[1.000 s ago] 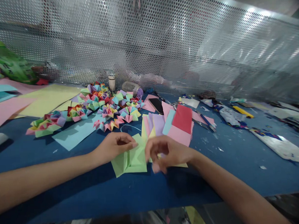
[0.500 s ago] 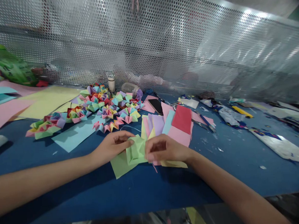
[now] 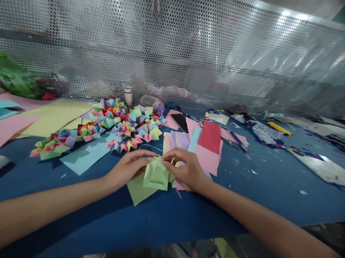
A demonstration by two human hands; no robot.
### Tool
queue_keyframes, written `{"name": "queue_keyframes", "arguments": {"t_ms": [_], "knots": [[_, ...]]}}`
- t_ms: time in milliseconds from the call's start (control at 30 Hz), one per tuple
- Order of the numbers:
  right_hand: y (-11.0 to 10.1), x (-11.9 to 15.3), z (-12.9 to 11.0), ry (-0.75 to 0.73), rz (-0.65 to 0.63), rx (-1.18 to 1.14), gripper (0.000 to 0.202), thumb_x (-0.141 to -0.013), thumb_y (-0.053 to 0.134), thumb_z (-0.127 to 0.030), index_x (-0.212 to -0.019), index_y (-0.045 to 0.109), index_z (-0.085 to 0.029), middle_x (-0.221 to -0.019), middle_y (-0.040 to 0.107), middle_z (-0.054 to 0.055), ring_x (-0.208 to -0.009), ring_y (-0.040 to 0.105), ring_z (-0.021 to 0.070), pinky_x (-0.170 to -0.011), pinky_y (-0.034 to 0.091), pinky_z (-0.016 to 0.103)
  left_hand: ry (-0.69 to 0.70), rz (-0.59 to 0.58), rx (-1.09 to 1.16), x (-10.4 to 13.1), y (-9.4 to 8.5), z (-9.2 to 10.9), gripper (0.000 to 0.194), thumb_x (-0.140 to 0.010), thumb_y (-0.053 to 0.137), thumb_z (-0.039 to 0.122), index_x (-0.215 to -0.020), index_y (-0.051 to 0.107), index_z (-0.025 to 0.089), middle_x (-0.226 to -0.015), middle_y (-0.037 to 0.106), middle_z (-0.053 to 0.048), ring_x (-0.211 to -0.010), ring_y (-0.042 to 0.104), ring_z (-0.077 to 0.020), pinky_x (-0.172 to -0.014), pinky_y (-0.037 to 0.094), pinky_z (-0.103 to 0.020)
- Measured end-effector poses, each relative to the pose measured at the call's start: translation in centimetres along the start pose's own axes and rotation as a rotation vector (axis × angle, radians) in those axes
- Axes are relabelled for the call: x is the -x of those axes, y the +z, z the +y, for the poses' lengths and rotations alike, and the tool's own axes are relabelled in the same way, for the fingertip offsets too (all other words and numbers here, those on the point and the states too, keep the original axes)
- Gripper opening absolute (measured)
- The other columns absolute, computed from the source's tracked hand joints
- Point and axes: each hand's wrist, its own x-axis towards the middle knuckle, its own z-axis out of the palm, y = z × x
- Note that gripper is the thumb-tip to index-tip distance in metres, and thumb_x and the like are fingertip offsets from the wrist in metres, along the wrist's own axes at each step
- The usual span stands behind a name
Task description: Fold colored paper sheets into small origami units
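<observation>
A light green folded paper [image 3: 156, 175] with crease lines is held up between my two hands. My left hand [image 3: 131, 167] pinches its upper left edge, the thumb partly behind it. At the upper right corner, the fingertips of my right hand [image 3: 187, 167] close on the same paper. Beneath it a flat green sheet [image 3: 139, 189] lies on the blue table [image 3: 114, 228]. Coloured paper squares fan out behind my right hand, with a red square [image 3: 210, 136] on top and a pink one [image 3: 210, 158] under it.
Folded multicoloured paper pieces [image 3: 124, 128] spread at the back left over a light blue sheet [image 3: 89, 154]. A phone [image 3: 179, 122], a blue pen [image 3: 239, 141] and a yellow cutter [image 3: 279, 128] lie further back. A green bottle [image 3: 16, 77] rests by the perforated metal screen [image 3: 168, 48].
My right hand has moved from the paper's right side up to its upper corner, near my left fingers. The green paper has turned and tilted slightly.
</observation>
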Motion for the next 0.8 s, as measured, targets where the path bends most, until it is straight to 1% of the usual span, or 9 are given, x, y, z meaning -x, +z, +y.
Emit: {"name": "queue_keyframes", "arguments": {"t_ms": [67, 133, 233, 300, 433, 533, 700, 800], "knots": [[-0.11, -0.01, 0.04, -0.005, 0.031, 0.021, 0.010, -0.079, 0.059, -0.018, -0.087, 0.065, -0.019, -0.074, 0.064, 0.002, -0.062, 0.058, 0.0109, -0.054, 0.049, 0.023, -0.006, -0.025, 0.040, 0.01, -0.19, -0.02, 0.023, -0.076, 0.058, 0.030, -0.095, 0.065, 0.020, -0.071, 0.068, -0.001, -0.065, 0.064, -0.0152, -0.060, 0.049, -0.023], [-0.26, -0.03, 0.01, -0.028, 0.062, 0.042, 0.011, -0.078, 0.059, -0.015, -0.087, 0.065, -0.018, -0.075, 0.064, 0.003, -0.063, 0.057, 0.0114, -0.056, 0.048, 0.024, 0.009, -0.046, 0.050, -0.01, -0.35, -0.15, 0.024, -0.073, 0.060, 0.027, -0.096, 0.063, 0.019, -0.071, 0.067, -0.001, -0.065, 0.064, -0.0155, -0.061, 0.050, -0.024], [-0.39, -0.06, -0.14, -0.096, 0.108, 0.069, 0.011, -0.077, 0.057, -0.011, -0.082, 0.065, -0.017, -0.078, 0.062, 0.004, -0.070, 0.057, 0.0131, -0.062, 0.048, 0.027, 0.035, -0.026, 0.018, -0.14, -0.42, -0.41, 0.029, -0.066, 0.065, 0.020, -0.095, 0.062, 0.017, -0.072, 0.066, -0.001, -0.064, 0.062, -0.0136, -0.062, 0.050, -0.023], [-0.39, -0.07, -0.21, -0.135, 0.118, 0.078, 0.012, -0.076, 0.057, -0.010, -0.079, 0.064, -0.017, -0.080, 0.059, 0.005, -0.074, 0.057, 0.0141, -0.065, 0.047, 0.028, 0.043, -0.011, -0.008, -0.23, -0.40, -0.52, 0.028, -0.067, 0.066, 0.020, -0.095, 0.063, 0.016, -0.071, 0.066, -0.001, -0.064, 0.061, -0.0125, -0.062, 0.050, -0.022], [-0.34, -0.08, -0.17, -0.158, 0.103, 0.088, 0.013, -0.075, 0.055, -0.010, -0.079, 0.063, -0.020, -0.081, 0.058, 0.003, -0.074, 0.056, 0.0142, -0.065, 0.047, 0.029, 0.032, 0.007, -0.031, -0.20, -0.35, -0.39, 0.021, -0.071, 0.064, 0.027, -0.089, 0.064, 0.016, -0.070, 0.064, -0.002, -0.066, 0.063, -0.0133, -0.063, 0.051, -0.022], [-0.33, -0.06, -0.07, -0.169, 0.092, 0.102, 0.012, -0.075, 0.055, -0.009, -0.078, 0.061, -0.020, -0.081, 0.057, 0.004, -0.075, 0.057, 0.0148, -0.066, 0.047, 0.029, 0.022, 0.014, -0.040, -0.10, -0.32, -0.21, 0.022, -0.074, 0.063, 0.032, -0.090, 0.064, 0.016, -0.074, 0.065, -0.003, -0.069, 0.065, -0.0150, -0.065, 0.052, -0.024], [-0.33, 0.10, 0.12, -0.210, 0.042, 0.139, 0.012, -0.074, 0.054, -0.009, -0.077, 0.060, -0.020, -0.085, 0.059, 0.006, -0.083, 0.058, 0.0176, -0.074, 0.048, 0.033, 0.065, -0.006, -0.110, -0.31, -0.27, -0.48, 0.026, -0.073, 0.067, 0.033, -0.091, 0.063, 0.015, -0.062, 0.062, 0.000, -0.058, 0.058, -0.0107, -0.059, 0.048, -0.021], [-0.53, 0.16, -0.01, -0.211, 0.002, 0.120, 0.015, -0.073, 0.053, -0.008, -0.076, 0.060, -0.021, -0.091, 0.061, 0.006, -0.089, 0.059, 0.0186, -0.080, 0.048, 0.036, 0.106, -0.015, -0.139, -0.50, -0.32, -0.76, 0.025, -0.072, 0.067, 0.033, -0.087, 0.063, 0.015, -0.063, 0.060, 0.001, -0.057, 0.056, -0.0099, -0.057, 0.047, -0.021]]}}
